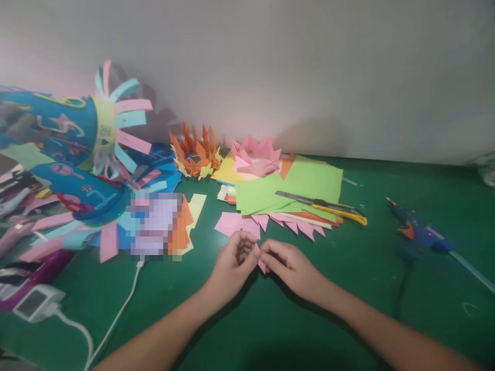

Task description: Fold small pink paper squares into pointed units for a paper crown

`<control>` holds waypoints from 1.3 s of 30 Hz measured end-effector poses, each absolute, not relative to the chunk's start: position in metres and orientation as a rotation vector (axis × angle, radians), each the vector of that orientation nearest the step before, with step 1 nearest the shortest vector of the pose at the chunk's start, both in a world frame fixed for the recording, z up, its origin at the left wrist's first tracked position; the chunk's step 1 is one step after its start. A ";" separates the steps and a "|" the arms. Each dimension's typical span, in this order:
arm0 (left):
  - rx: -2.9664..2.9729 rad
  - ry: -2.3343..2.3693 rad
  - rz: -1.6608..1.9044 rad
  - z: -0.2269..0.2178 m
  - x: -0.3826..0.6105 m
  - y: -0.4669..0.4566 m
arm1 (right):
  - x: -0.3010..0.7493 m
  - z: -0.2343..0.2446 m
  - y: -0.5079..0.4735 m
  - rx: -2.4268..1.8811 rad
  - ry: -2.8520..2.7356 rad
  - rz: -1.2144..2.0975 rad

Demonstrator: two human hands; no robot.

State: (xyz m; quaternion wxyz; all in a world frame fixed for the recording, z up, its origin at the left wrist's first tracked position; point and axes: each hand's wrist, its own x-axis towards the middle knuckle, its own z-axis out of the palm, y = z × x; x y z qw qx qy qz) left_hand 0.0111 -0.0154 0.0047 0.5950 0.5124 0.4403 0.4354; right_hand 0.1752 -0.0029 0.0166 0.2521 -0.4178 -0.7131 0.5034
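Note:
My left hand (234, 263) and my right hand (288, 265) meet over the green table (348, 288), fingers curled and pinched on a small folded pink paper piece (261, 263) between them. Just beyond my hands lie loose pink paper squares (235, 224). Behind those sits a stack of coloured paper sheets with a light green sheet (286, 190) on top. A yellow-and-black utility knife (328, 207) rests on that stack. A pink folded paper flower (256, 156) and an orange one (196, 150) stand near the wall.
A blue hot glue gun (419, 234) lies at right, its cord running toward me. At left are blue paper lanterns with pink and blue strips (77, 154), a blurred item on orange paper (158, 224), and a white charger with cable (38, 304).

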 end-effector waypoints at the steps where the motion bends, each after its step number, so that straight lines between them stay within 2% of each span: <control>1: 1.196 1.030 0.988 0.006 0.010 -0.014 | 0.175 0.016 -0.003 -1.123 -1.918 1.386; 13: 1.108 1.028 0.949 0.007 0.007 -0.010 | 0.172 0.012 -0.002 -1.151 -1.613 1.458; 21: 1.230 1.179 0.816 0.008 0.008 -0.012 | 0.174 0.012 0.000 -1.168 -1.604 1.433; 30: 1.475 1.214 0.857 0.007 0.006 -0.014 | 0.176 0.012 -0.001 -1.162 -1.667 1.386; 39: 1.493 1.232 0.844 0.011 0.006 -0.014 | 0.180 0.014 0.002 -1.124 -1.595 1.532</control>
